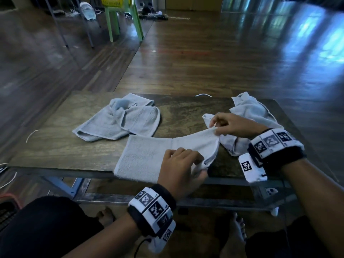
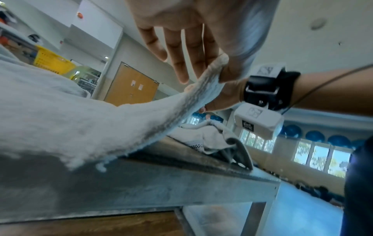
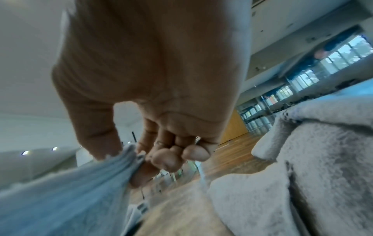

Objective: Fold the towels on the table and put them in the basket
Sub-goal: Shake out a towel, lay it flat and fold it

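- Dark wood-plank flooring (image 1: pixel 204 58) runs off to the far wall around you, glossy with blue-white window glare on the right side of the head view.
- Your work surface is a low table (image 1: pixel 55 144) with a worn, mottled brown top and a grey metal frame; your knees and bare feet show beneath its near edge.
- Beyond the table, a green plastic chair (image 1: pixel 126 25) stands on the floor with a yellow basket (image 1: pixel 115 1) on its seat, well apart from the towels.
- Seen from your left wrist, the room has pale walls, an orange double door (image 2: pixel 131 86) and a row of windows (image 2: pixel 321 158) with blue balls lined up above them.
- On the near part of the table lies the pale blue towel being folded (image 1: pixel 147 157), its left half flat and overhanging the near edge, its right end lifted.
- Your left hand (image 1: pixel 181 169) pinches the near right corner of that towel between thumb and fingers, the other fingers fairly straight.
- Your right hand (image 1: pixel 233 125) pinches the far right corner between thumb and forefinger, the remaining fingers curled in.
- A second towel (image 1: pixel 119 120) lies crumpled left of centre on the table, just beyond the one you hold.
- A third towel (image 1: pixel 249 112) is heaped at the table's right end, partly under your right wrist.
- White cords (image 1: pixel 31 135) trail on the floor to the left of the table.
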Action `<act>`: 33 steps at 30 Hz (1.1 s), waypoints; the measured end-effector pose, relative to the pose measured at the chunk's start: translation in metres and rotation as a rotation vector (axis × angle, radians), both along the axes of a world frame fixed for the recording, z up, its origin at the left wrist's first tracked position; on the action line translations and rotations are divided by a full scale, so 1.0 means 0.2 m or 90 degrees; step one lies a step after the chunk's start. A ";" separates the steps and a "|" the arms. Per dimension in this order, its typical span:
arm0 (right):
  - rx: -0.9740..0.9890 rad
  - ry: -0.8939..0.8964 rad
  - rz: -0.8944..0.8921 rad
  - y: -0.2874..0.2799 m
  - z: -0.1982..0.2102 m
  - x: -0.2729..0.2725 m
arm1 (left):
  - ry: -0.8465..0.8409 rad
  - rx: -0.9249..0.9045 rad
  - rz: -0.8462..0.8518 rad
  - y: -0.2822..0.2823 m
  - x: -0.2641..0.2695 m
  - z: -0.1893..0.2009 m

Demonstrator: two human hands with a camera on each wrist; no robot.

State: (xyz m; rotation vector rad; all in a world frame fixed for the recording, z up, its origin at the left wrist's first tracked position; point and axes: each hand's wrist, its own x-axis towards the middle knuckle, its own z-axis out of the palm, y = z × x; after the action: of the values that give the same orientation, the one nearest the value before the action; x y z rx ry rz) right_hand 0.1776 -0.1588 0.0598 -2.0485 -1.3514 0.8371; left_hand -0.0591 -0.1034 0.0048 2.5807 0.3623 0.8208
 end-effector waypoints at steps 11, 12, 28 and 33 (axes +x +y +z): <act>-0.007 0.185 0.098 0.20 0.19 -0.16 | -0.116 -0.301 0.123 0.15 -0.27 0.02; -0.007 0.177 0.113 0.25 0.19 -0.19 | -0.130 -0.329 0.147 0.16 -0.29 0.01; -0.114 -0.109 0.179 0.99 -0.24 -0.56 | -0.035 -0.440 0.447 0.43 -0.57 -0.32; -0.155 -0.204 0.169 1.03 -0.29 -0.59 | 0.008 -0.487 0.454 0.43 -0.56 -0.36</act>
State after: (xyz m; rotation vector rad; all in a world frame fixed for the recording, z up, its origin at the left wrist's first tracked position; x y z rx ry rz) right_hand 0.0595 0.0475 0.0011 -2.2958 -1.8046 0.8442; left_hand -0.1718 -0.0169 -0.0677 1.7216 1.3488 0.6817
